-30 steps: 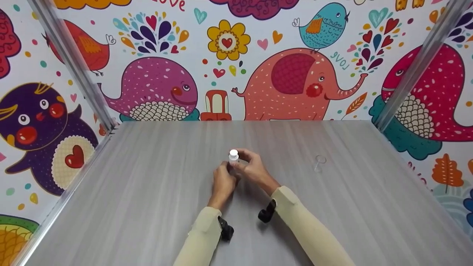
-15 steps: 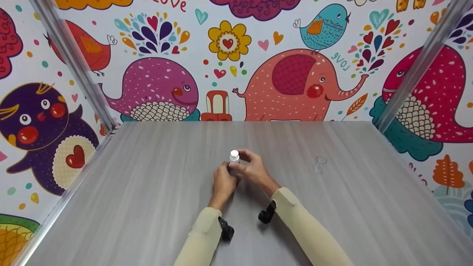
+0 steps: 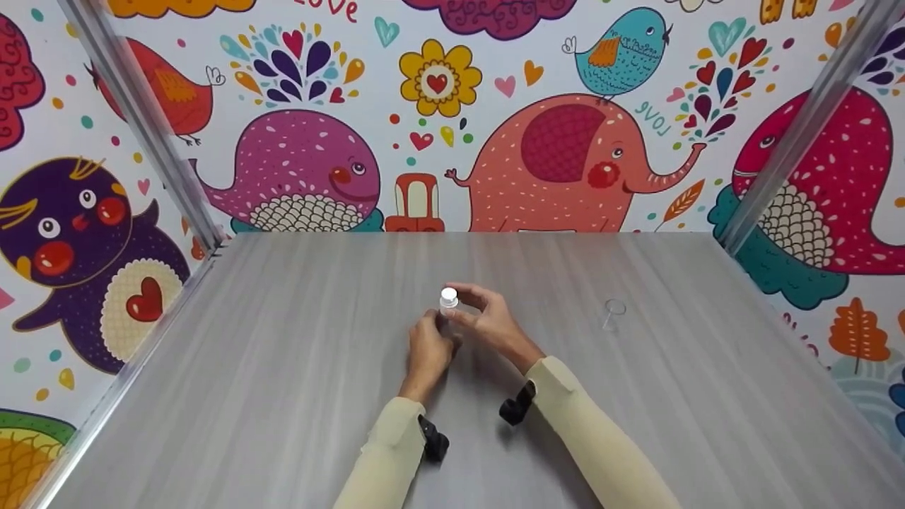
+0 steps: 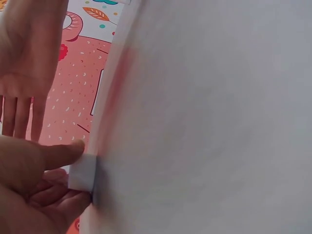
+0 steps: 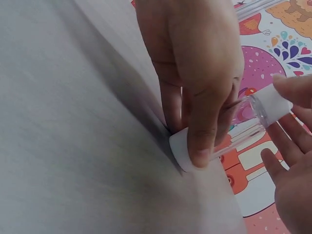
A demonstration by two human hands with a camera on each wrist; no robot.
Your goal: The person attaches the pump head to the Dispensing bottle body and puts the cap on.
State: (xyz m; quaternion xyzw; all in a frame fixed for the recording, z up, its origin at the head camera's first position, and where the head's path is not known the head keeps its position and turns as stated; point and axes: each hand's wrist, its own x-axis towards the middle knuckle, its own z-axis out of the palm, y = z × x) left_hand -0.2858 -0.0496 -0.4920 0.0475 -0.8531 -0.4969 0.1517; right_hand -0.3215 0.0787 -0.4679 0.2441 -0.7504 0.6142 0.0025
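A slim clear bottle [image 5: 239, 139] with a white cap [image 3: 449, 294] and a white base [image 5: 180, 150] stands upright at mid-table in the head view. My left hand [image 3: 429, 353] pinches the base low down, close to the tabletop; the left wrist view has thumb and fingers on either side of this white base [image 4: 82, 173]. Around the cap is my right hand [image 3: 499, 329], its thumb on the near side and forefinger behind. In the right wrist view the right thumb lies on the cap, other fingers spread below it.
A small see-through thing with a round rim [image 3: 615, 306] stands on the grey wood-grain table [image 3: 283, 339], right of the hands. Metal posts [image 3: 792, 127] rise at both back corners, before walls of cartoon animals. Both wrists wear black cameras [image 3: 518, 404].
My right hand and wrist have shifted slightly right, with the fingers turned a little around the cap. The left hand and the bottle stay in place.
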